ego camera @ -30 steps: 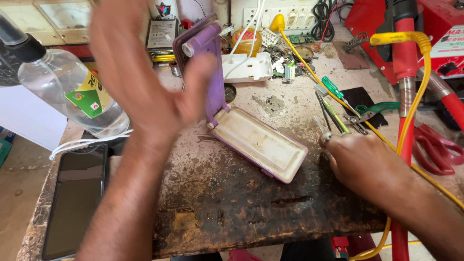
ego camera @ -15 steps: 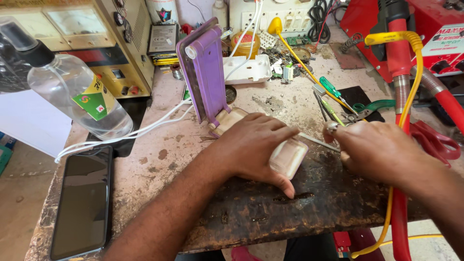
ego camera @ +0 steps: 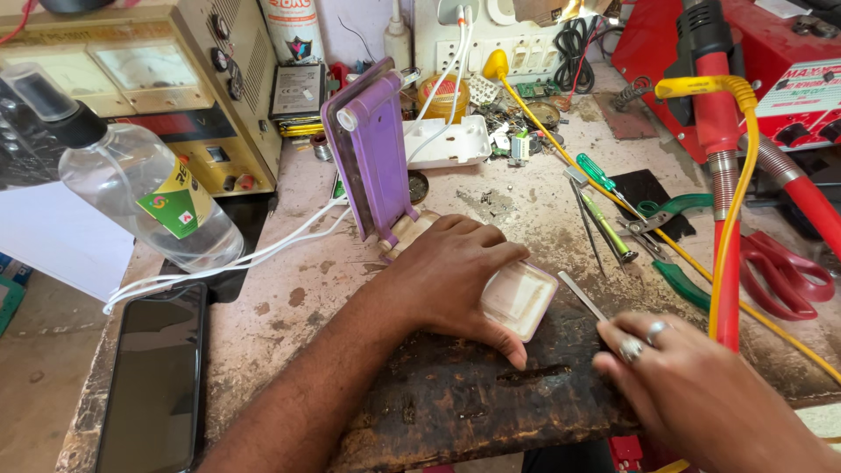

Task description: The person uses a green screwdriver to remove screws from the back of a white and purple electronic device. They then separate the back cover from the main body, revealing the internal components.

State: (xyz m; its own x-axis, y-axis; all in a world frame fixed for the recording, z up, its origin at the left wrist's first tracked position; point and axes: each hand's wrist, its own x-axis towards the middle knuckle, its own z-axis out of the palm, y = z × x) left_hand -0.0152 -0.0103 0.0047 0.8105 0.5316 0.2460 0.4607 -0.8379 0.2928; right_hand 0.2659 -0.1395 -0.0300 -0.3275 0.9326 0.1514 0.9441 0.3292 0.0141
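Near the workbench [ego camera: 289, 298] front edge, left hand [ego camera: 455, 271] lies flat, pressing the purple-lidded case [ego camera: 517, 298]; right hand [ego camera: 674, 368] pinches a thin metal tool [ego camera: 580, 294]

Labels and screens only: the clear spray bottle [ego camera: 149, 197] at the left has a green-and-yellow label [ego camera: 178, 203] with a small red patch. A phone [ego camera: 153, 377] lies flat at the bench's near left edge, its screen black. The beige power supply [ego camera: 140, 79] behind shows two pale meter windows. The can [ego camera: 293, 31] at the back wears a white-and-red label.
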